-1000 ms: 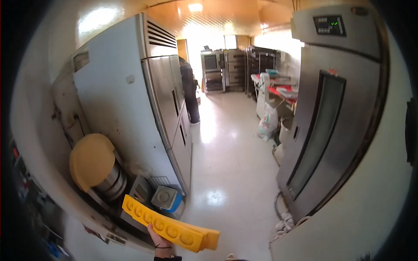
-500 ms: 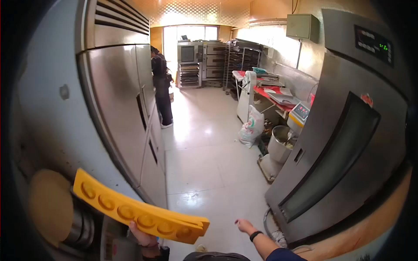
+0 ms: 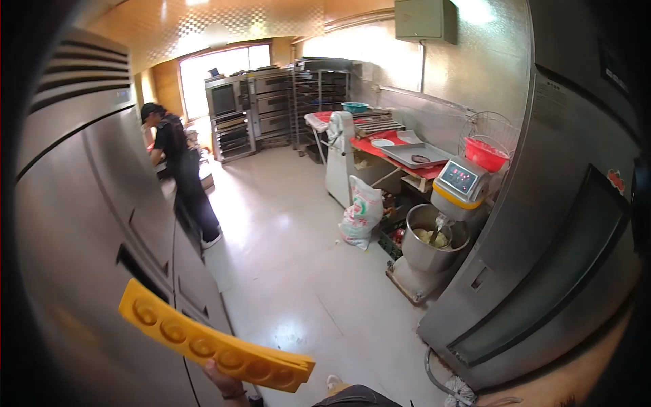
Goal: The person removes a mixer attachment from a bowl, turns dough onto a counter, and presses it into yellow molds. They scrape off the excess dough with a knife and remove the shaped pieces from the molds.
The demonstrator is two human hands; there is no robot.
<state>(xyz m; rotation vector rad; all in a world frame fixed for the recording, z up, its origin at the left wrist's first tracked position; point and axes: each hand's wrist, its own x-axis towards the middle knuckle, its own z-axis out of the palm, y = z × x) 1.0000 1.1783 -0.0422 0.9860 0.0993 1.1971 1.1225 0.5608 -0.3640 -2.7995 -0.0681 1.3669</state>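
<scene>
My left hand (image 3: 222, 380) is closed round the lower edge of a long yellow mould (image 3: 203, 344) with a row of round hollows. The mould looks like several layers stacked together, and it tilts down to the right in front of the steel cabinet (image 3: 88, 224). Part of my left hand is hidden behind the mould, with a dark band at the wrist. My right hand is out of the frame.
A person in dark clothes (image 3: 180, 159) stands at the left by the cabinets. Right of the aisle are a mixer (image 3: 434, 237), a white bag (image 3: 361, 214) and a tray (image 3: 420, 154) on a red-covered table. Ovens (image 3: 268, 102) and a rack (image 3: 319, 95) stand behind.
The view has moved forward and turned right, so the mixer and table look nearer. My right hand has left the frame. The mould is still in my left hand.
</scene>
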